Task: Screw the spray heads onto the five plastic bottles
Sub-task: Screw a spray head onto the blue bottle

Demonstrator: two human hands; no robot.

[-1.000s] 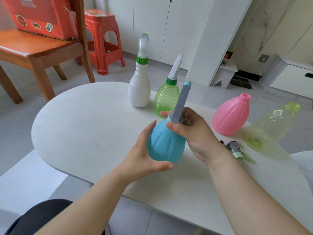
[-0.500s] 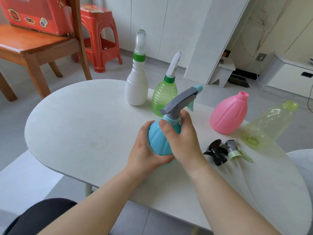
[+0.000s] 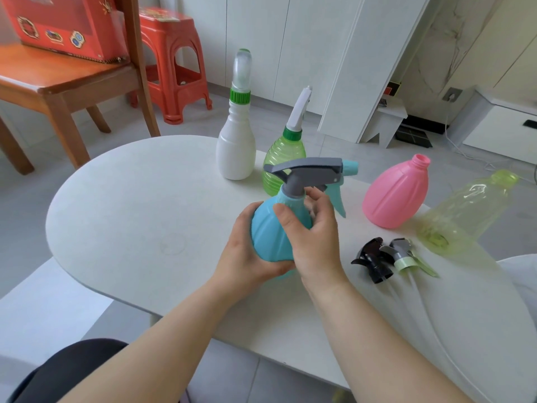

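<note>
A blue bottle [image 3: 268, 228] with a grey spray head [image 3: 308, 171] stands tilted in the middle of the white table [image 3: 130, 205]. My left hand [image 3: 247, 254] cups its base. My right hand [image 3: 312, 234] wraps the bottle's shoulder, fingers up at the collar under the spray head. Behind stand a white bottle [image 3: 236, 149] and a green bottle [image 3: 283, 157], both with spray heads on. At the right a pink bottle [image 3: 396, 196] and a clear yellow-green bottle [image 3: 465, 213] have open necks. A black spray head [image 3: 372, 260] and a grey-green spray head [image 3: 404, 255] lie loose beside them.
A wooden chair [image 3: 61, 82] with a red box [image 3: 64, 24] stands at the far left beyond the table, next to a red plastic stool [image 3: 174, 62]. White cabinets line the back wall. The table's near edge runs under my forearms.
The grey spray head has turned round on the blue bottle, from pointing away to pointing right. My right hand has slid from the head down to the collar and shoulder.
</note>
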